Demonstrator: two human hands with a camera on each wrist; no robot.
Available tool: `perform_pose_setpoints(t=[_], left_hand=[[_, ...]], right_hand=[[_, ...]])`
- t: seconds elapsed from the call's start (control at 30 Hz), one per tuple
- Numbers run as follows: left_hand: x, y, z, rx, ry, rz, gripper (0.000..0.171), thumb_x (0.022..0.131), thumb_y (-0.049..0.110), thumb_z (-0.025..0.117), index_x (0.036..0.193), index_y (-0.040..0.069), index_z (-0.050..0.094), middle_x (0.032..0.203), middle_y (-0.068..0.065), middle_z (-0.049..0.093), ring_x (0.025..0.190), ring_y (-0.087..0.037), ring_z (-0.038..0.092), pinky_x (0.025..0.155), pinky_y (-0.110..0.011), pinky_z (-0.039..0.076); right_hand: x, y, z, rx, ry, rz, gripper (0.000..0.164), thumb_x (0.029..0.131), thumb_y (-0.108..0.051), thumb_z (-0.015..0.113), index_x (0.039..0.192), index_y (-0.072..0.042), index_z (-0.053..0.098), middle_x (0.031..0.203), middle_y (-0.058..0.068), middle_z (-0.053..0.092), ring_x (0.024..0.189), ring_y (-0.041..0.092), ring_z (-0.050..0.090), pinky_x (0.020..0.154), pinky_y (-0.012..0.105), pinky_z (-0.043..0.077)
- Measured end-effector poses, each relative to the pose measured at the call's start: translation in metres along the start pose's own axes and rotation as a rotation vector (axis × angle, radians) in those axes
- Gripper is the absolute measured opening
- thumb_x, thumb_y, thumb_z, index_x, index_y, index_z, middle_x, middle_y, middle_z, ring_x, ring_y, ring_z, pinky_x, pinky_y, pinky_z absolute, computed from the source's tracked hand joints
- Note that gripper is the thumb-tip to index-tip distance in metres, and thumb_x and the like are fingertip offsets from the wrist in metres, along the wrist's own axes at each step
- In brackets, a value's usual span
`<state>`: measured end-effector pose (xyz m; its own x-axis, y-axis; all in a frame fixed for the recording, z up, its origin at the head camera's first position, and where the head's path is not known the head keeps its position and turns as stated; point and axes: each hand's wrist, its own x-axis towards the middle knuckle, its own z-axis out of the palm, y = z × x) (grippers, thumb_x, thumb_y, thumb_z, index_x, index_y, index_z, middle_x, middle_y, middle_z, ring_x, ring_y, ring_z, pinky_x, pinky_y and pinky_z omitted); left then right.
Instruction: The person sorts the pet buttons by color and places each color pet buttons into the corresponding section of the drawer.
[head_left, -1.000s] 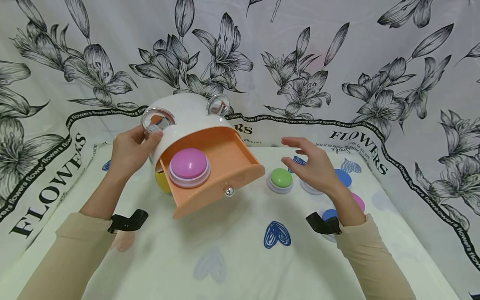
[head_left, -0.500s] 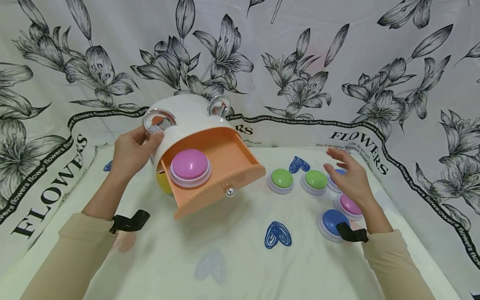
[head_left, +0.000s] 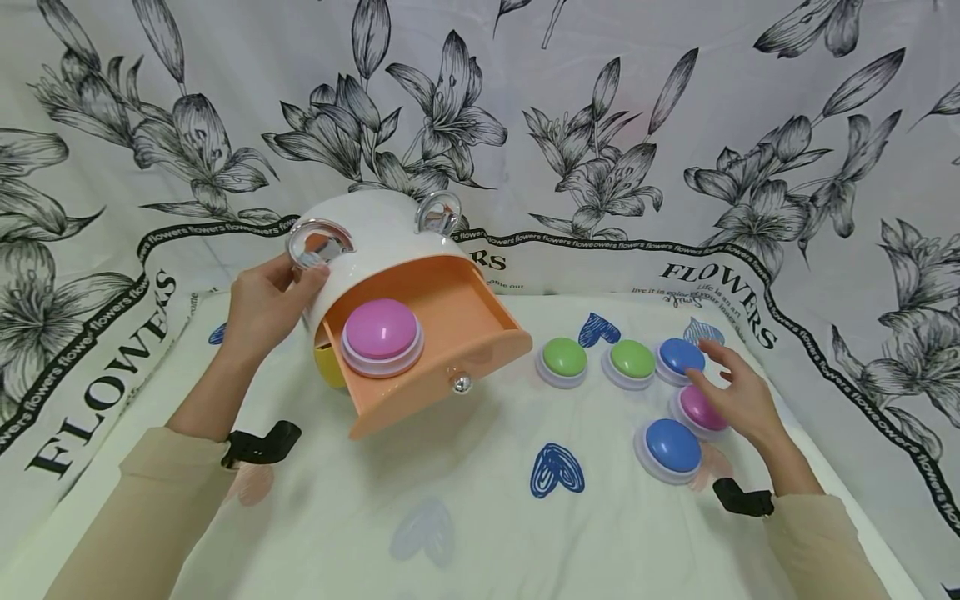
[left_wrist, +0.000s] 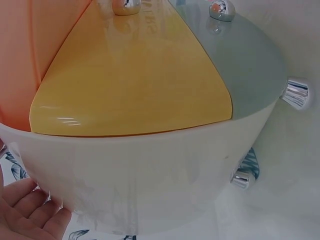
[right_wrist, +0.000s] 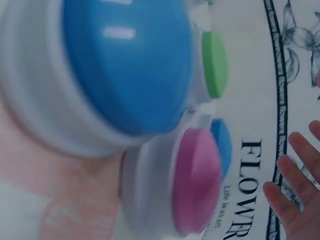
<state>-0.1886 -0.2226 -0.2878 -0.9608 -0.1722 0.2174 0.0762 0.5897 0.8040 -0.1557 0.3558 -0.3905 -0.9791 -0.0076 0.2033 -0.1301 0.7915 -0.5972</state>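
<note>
The left hand (head_left: 262,304) grips the side of the white drawer box (head_left: 367,233), fingers curled round its edge just under one of the clear ring ears (head_left: 317,242), which seems meant to hold the tilted box steady with its open side facing the person. The orange drawer (head_left: 442,333) stands pulled out at a slant, its silver knob (head_left: 460,383) at the front, and a pink button (head_left: 381,333) sits inside it, toward the left. The left wrist view shows the box from beneath, with a yellow drawer (left_wrist: 130,85) shut under the orange one and the fingertips (left_wrist: 30,210) against the white wall. To the right on the cloth with blue hearts (head_left: 480,517) lie five more buttons close together: two green buttons (head_left: 597,358), a far blue button (head_left: 681,357), a second pink button (head_left: 696,408) and a near blue button (head_left: 671,446). The right hand (head_left: 738,396) hovers over this cluster, fingers relaxed and spread, holding nothing; its fingertips are at the second pink button and the far blue one, though whether they touch cannot be told. The right wrist view shows the near blue button (right_wrist: 125,70) and the pink one (right_wrist: 195,180) touching side by side.
</note>
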Motion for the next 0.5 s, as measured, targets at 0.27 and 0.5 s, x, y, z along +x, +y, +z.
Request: perform_pose_setpoints(t=[0.27, 0.5], left_hand=[[-0.001, 0.0, -0.001, 0.004, 0.0, -0.009, 0.064, 0.086, 0.054, 0.051, 0.133, 0.011, 0.05, 0.129, -0.012, 0.054, 0.125, -0.024, 0.044, 0.092, -0.041, 0.048], [0.001, -0.001, 0.001, 0.008, 0.003, -0.014, 0.063, 0.085, 0.056, 0.051, 0.131, 0.012, 0.053, 0.123, -0.01, 0.057, 0.116, -0.02, 0.047, 0.083, -0.022, 0.051]], right_hand=[[-0.015, 0.03, 0.003, 0.015, -0.141, 0.092, 0.075, 0.09, -0.037, 0.057, 0.145, -0.001, 0.021, 0.141, 0.032, 0.028, 0.125, 0.051, 0.029, 0.095, 0.065, 0.031], [-0.028, 0.046, 0.009, -0.009, -0.186, 0.103, 0.081, 0.089, -0.037, 0.058, 0.145, 0.004, 0.014, 0.141, 0.036, 0.024, 0.124, 0.053, 0.029, 0.096, 0.065, 0.03]])
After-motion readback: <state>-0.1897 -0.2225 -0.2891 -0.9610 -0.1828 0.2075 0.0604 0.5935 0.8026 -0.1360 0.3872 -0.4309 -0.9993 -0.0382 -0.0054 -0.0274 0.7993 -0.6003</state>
